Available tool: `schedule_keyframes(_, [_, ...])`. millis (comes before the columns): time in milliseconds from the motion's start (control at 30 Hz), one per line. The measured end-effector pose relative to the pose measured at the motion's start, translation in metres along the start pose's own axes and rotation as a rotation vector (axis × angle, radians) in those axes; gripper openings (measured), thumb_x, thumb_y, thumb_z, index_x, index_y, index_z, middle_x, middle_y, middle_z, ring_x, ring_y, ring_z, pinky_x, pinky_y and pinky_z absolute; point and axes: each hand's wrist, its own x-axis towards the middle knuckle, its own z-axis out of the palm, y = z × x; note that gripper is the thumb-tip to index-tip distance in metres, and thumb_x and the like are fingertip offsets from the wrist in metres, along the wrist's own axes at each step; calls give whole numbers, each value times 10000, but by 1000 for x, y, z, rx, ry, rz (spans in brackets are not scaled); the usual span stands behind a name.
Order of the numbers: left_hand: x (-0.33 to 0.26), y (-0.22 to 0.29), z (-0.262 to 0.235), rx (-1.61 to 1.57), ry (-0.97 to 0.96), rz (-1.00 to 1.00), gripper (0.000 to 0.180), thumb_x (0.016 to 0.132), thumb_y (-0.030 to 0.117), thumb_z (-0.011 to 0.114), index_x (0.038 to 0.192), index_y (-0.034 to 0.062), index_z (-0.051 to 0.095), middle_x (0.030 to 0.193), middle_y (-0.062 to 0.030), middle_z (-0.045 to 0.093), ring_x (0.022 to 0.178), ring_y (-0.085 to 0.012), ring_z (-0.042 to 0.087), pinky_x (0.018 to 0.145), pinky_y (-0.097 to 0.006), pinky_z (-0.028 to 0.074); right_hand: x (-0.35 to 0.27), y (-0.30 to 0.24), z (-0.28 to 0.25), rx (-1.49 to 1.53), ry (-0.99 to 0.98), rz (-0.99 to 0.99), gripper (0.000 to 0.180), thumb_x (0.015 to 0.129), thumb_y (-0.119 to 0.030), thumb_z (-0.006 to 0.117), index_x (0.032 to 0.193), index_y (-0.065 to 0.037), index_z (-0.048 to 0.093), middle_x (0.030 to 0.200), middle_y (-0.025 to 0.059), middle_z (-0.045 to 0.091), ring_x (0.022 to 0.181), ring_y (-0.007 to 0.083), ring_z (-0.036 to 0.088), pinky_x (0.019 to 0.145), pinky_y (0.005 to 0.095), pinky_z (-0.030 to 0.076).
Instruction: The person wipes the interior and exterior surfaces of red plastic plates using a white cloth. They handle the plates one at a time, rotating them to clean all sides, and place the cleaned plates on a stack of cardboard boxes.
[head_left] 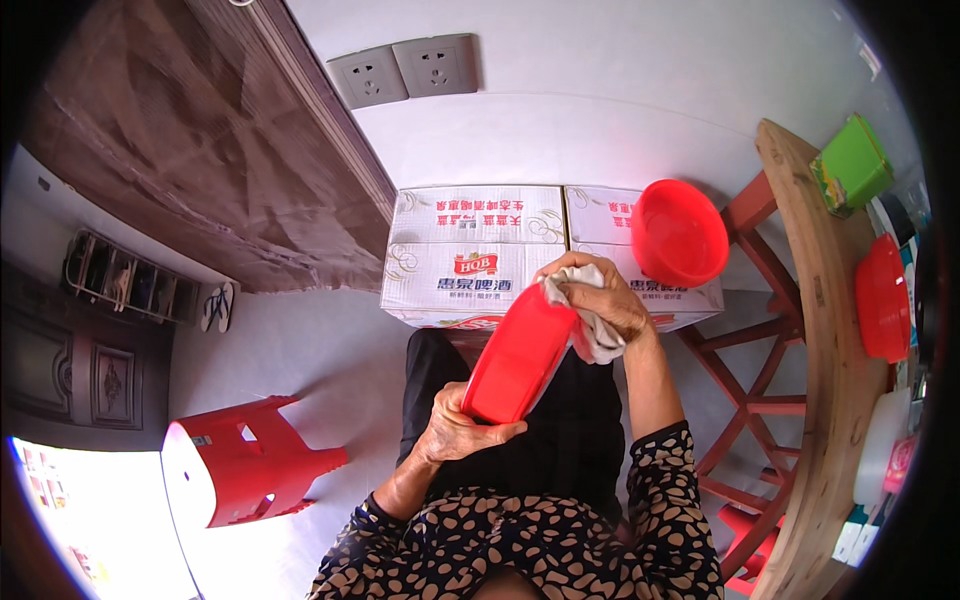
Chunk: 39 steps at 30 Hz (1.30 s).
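A red plastic basin [520, 355] is tilted on its side above my lap. My left hand [460, 430] grips its lower end, with the thumb lying along the rim. At the upper end, my right hand [612, 298] is closed around a pale cloth [598, 338] and presses it against the edge of the basin. Part of the cloth hangs down below my fingers. Beyond my right hand, a second red basin [680, 235] rests on top of the white cardboard boxes [470, 215].
To my right runs a wooden table [835, 380] on red legs, bearing a green container [855, 165] and another red bowl [883, 300]. A red plastic stool [240, 460] is at my left. Slippers [217, 307] lean near a rack [130, 275]. Wall sockets [405, 70] are ahead.
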Motion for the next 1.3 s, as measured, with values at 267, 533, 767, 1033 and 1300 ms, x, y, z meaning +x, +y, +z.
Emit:
schedule_keyframes(267, [17,28,-11,-130,-120,-325,772,605,85,868,1269,0,482,1096,-25,611,982,-93,545,875,-280,462,-6,-41,55,-889,-175,-444,207,686,-63,700,881,-83,632,879,50,594,811,179,578,695,319,476])
schedule_keyframes(533, [13,18,-5,75,80,-101,335,640,90,842,922,51,665,872,5,672,788,-54,595,737,-237,502,-19,-39,118,-1322,145,-835,231,618,-217,769,798,-154,638,951,21,556,819,191,562,725,359,457])
schedule_keyframes(767, [8,23,1,59,84,-46,330,644,42,828,930,28,663,873,-5,674,784,-55,597,723,-224,500,1,-27,59,-577,180,-474,128,756,-38,652,877,-2,628,881,74,574,763,157,595,647,303,521])
schedule_keyframes(1033, [8,17,-4,39,77,-69,349,643,41,826,950,21,660,875,-13,673,798,-70,609,742,-238,508,-3,-23,71,-899,335,-506,170,747,-114,669,897,-37,644,833,87,612,756,203,582,648,345,490])
schedule_keyframes(1300, [5,-4,-7,99,166,-38,346,648,65,825,946,42,652,889,4,666,817,-66,598,755,-254,508,-26,-22,147,-1481,298,-830,227,643,-192,768,803,-120,624,864,32,574,762,186,555,653,345,436])
